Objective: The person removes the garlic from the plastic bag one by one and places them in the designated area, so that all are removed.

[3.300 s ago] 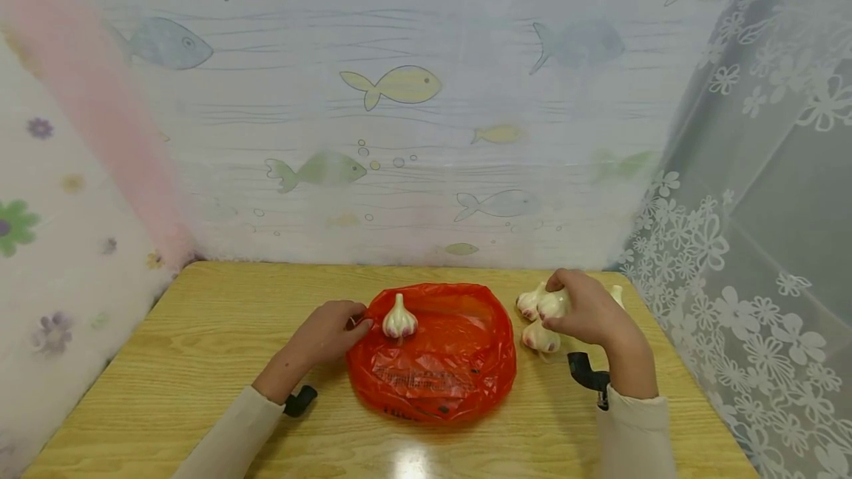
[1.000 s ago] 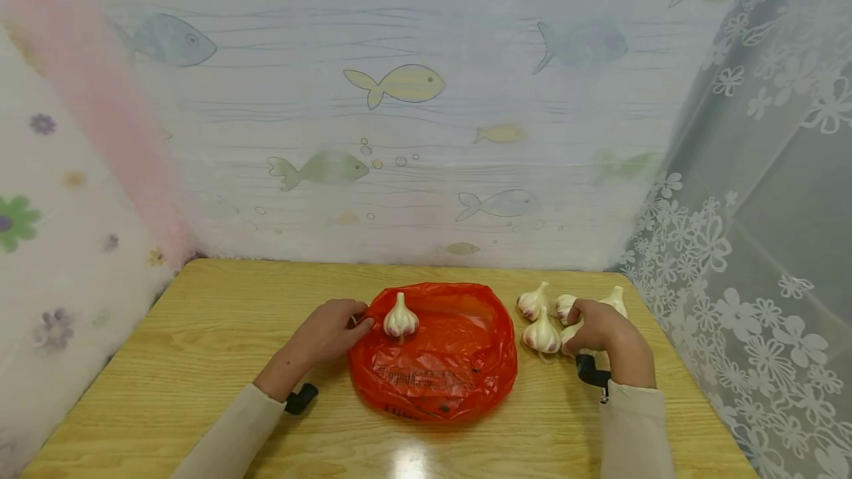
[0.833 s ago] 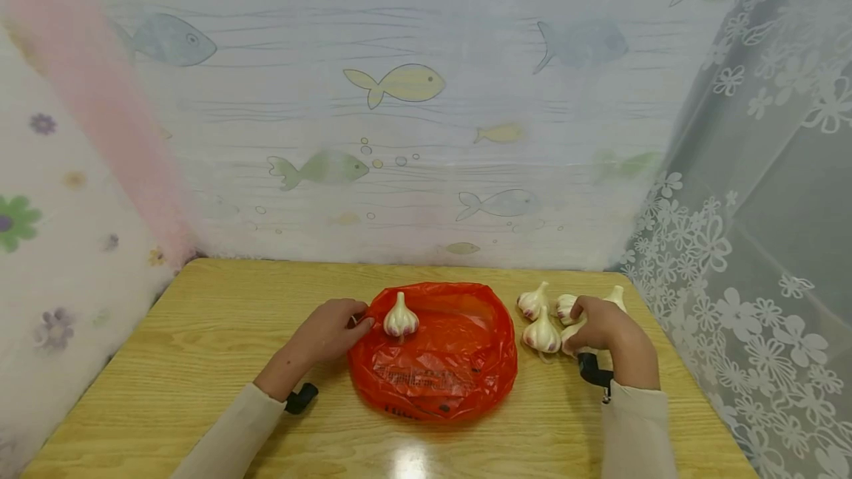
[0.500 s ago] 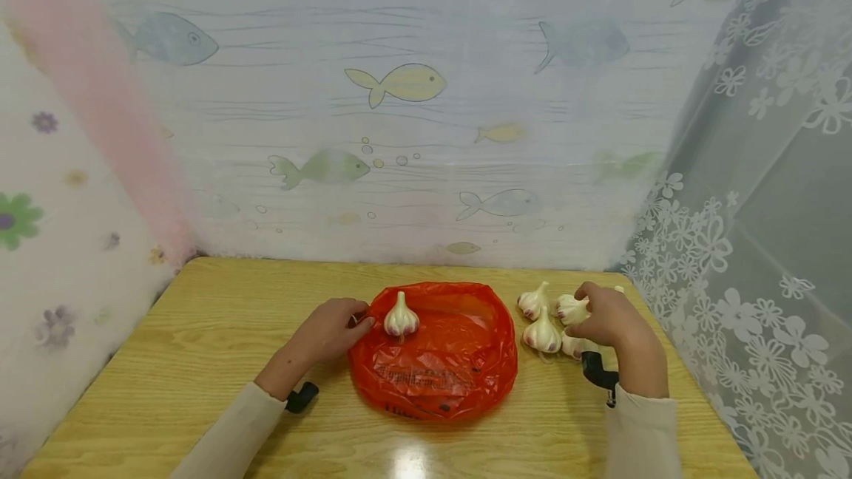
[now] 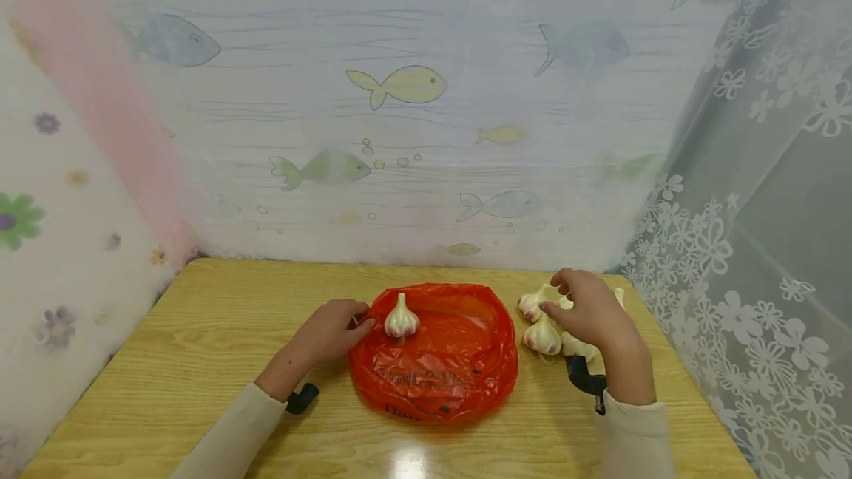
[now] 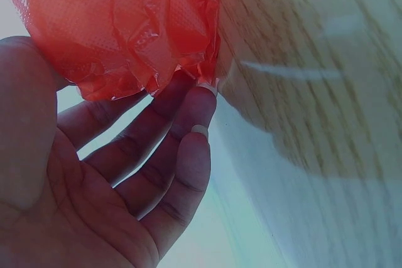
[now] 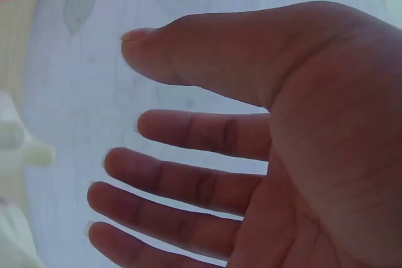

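A red plastic bag [image 5: 433,383] lies on the table with its mouth spread open. One garlic bulb [image 5: 401,318] sits upright at its left inner side. My left hand [image 5: 329,327] pinches the bag's left rim; in the left wrist view the red film [image 6: 125,29] lies between thumb and fingers. Several garlic bulbs stand close together right of the bag, including a front one [image 5: 542,337] and a back left one [image 5: 530,306]. Above them hovers my right hand [image 5: 589,309], fingers apart and holding nothing. It partly hides the bulbs behind it.
The wooden table [image 5: 220,331] stands against a fish-print curtain [image 5: 399,205]. A lace-patterned sheer curtain [image 5: 712,272] hangs along the right edge. Black camera mounts [image 5: 302,399] sit at both wrists.
Earlier my right hand held a garlic bulb; that bulb now stands among the others at right. The empty hand has since lifted and shifted left. My left hand has stayed at the bag rim.
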`<state>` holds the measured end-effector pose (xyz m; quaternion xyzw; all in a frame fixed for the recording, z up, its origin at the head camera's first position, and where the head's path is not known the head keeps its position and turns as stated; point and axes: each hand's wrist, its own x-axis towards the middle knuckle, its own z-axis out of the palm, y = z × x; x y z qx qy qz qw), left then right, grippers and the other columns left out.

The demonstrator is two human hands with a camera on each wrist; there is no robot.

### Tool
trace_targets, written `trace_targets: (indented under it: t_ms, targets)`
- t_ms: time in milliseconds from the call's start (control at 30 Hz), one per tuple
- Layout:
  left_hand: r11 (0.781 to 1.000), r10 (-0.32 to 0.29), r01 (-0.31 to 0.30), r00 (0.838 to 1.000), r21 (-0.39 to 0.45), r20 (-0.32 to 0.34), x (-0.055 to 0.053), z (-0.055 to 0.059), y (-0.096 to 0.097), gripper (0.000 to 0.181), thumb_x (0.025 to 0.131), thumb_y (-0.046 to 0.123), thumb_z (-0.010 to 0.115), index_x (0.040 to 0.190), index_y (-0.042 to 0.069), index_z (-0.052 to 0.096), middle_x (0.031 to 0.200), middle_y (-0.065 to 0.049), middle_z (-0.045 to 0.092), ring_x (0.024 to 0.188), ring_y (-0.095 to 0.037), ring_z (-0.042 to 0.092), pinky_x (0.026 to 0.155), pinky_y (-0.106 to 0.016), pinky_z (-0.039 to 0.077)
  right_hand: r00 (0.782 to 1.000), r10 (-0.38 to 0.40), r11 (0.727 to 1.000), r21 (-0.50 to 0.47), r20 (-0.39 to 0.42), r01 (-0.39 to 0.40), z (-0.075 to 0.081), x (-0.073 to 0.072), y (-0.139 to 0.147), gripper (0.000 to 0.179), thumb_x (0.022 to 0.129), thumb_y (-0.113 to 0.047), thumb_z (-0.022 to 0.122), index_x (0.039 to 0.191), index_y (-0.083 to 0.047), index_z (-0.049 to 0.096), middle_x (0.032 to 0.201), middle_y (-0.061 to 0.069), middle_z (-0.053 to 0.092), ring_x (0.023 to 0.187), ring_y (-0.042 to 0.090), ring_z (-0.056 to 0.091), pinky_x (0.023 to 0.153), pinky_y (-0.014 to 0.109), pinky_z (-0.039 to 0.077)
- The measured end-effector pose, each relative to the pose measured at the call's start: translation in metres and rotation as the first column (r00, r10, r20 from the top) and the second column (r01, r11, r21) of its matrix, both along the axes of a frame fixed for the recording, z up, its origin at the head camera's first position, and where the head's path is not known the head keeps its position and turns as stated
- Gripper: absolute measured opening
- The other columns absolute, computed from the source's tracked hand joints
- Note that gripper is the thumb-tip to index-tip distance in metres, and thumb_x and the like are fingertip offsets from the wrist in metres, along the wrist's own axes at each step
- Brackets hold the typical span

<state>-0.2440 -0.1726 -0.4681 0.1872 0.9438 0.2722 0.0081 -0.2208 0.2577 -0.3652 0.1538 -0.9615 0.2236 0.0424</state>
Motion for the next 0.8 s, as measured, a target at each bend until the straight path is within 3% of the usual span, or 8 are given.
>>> trace_targets:
  t_ms: [500,800]
  targets:
    - [1.0,0.003,-0.003,1.0,0.011,0.012,0.001,0.003,0.001,0.01,0.104,0.023,0.069,0.099,0.018,0.076,0.081,0.009,0.065,0.071,-0.01,0.056,0.066,-0.03,0.051,0.99,0.033,0.999,-0.028,-0.137,-0.037,-0.002,-0.006,-0.057,0.026,0.097,-0.017,0.077,0.117,-0.002,0.07,0.11,0.013,0.07,0.101,0.037,0.069,0.087,0.053,0.059]
    - [1.0,-0.002,0.001,1.0,0.014,0.011,0.001,0.002,0.0,0.01,0.104,0.022,0.069,0.1,0.017,0.075,0.081,0.009,0.065,0.069,-0.01,0.055,0.065,-0.03,0.05,0.986,0.082,0.994,-0.054,-0.147,-0.09,-0.001,-0.008,-0.084,0.025,0.096,-0.017,0.078,0.115,-0.004,0.07,0.109,0.011,0.07,0.097,0.031,0.067,0.087,0.051,0.058]
